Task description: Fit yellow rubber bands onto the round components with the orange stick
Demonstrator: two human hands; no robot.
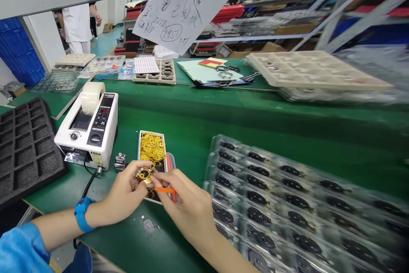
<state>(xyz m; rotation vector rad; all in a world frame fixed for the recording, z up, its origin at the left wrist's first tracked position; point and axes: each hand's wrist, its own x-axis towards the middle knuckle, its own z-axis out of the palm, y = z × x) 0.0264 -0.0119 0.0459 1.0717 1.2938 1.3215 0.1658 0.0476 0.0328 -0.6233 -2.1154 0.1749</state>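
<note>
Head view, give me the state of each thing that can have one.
Tape dispenser: on, display lit, roll loaded
White box: open, holding yellow pieces
Clear tray: dark parts in its pockets
Round part: held in left hand
Orange tool: held in right hand
Blue wristband: worn
Handwritten paper: hanging
Gray disc: lying on the table

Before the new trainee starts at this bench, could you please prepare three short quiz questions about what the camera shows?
1. Multiple choice: which hand holds the thin orange item? A) left B) right C) neither
2. True or false: the white tape dispenser stands to the right of the box of yellow pieces.
3. Fill in: the left hand holds a round part, and the band on its wrist is ____.

Key: 1. B, the right hand. 2. False; the tape dispenser stands to the left of that box. 3. Blue.
</note>
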